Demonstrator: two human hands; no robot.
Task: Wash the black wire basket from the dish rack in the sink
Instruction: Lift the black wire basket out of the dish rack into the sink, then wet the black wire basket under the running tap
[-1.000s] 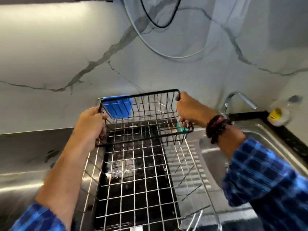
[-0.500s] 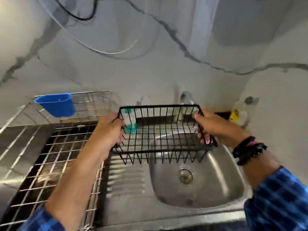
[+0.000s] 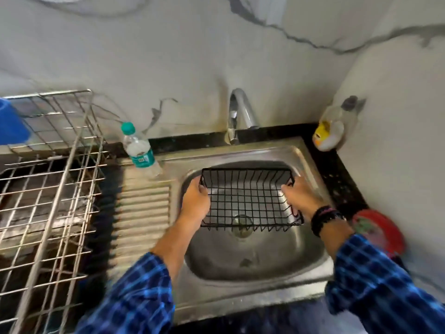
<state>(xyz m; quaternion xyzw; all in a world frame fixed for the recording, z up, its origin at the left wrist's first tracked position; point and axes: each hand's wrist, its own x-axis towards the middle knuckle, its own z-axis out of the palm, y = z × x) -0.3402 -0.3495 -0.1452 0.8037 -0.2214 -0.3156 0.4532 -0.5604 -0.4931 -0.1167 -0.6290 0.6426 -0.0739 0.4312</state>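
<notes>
- Left hand (image 3: 195, 200): we logged it gripping the left end of the black wire basket (image 3: 248, 201), fingers curled round the end wires. Blue checked sleeve (image 3: 134, 292) pushed up the forearm.
- Right hand (image 3: 301, 198): gripping the basket's right end, fingers curled over the wires. Dark bands (image 3: 323, 219) on the wrist.
- Black wire basket: held between both hands, open side up and roughly level, over the bowl of the sink (image 3: 252, 263). The drain (image 3: 242, 225) showed through its mesh. We could not tell whether it touched the bowl.
- Sink: steel, with a ribbed draining board (image 3: 144, 208) on its left.
- Tap (image 3: 240, 109): curved, standing behind the bowl.
- Plastic bottle (image 3: 139, 150): green cap and label, tilted, at the back of the draining board.
- Dish rack (image 3: 55, 189): silver wire, left of the draining board. Blue container (image 3: 12, 124) at its far-left edge.
- Yellow-labelled bottle (image 3: 330, 131): back right corner, on the black counter.
- Red round item (image 3: 380, 230): right of the sink, too blurred to identify.
</notes>
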